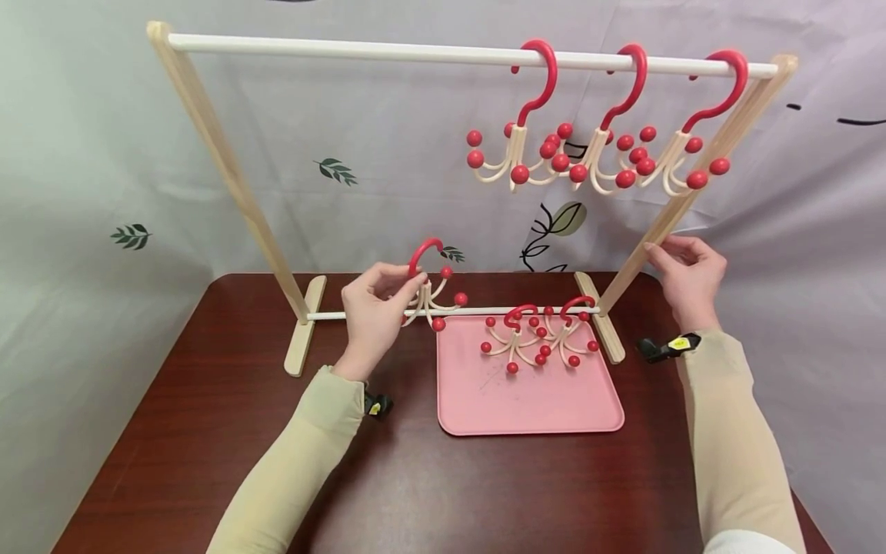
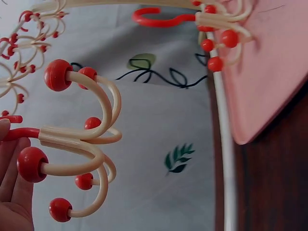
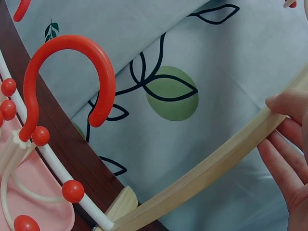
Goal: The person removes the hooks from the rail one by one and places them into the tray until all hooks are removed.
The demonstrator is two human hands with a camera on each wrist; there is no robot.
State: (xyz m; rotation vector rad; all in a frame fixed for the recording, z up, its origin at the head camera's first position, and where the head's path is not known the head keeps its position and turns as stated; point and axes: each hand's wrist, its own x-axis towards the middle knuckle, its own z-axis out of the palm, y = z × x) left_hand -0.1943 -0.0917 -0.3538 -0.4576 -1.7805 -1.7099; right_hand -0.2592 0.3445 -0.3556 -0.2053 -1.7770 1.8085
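My left hand (image 1: 377, 312) pinches a multi-arm hook hanger (image 1: 427, 296) by its red hook, just above the cream stem; its curved arms end in red balls. In the left wrist view this hanger (image 2: 72, 137) lies sideways across the picture, raised in front of the backdrop cloth. With thumb and fingers, my right hand (image 1: 692, 277) grips the right wooden post (image 1: 647, 238) of a rack. Three like hangers (image 1: 594, 158) hang from the rack's white top rod (image 1: 346, 51), towards its right end. Two more hangers (image 1: 514, 345) lie on a pink tray (image 1: 512, 404).
The rack's left post (image 1: 235, 181) leans outward on a wooden foot (image 1: 304, 331). A white lower rod (image 1: 471, 311) runs low between the posts, behind the tray. A leaf-print cloth (image 1: 388, 169) hangs behind the dark red-brown table (image 1: 388, 492).
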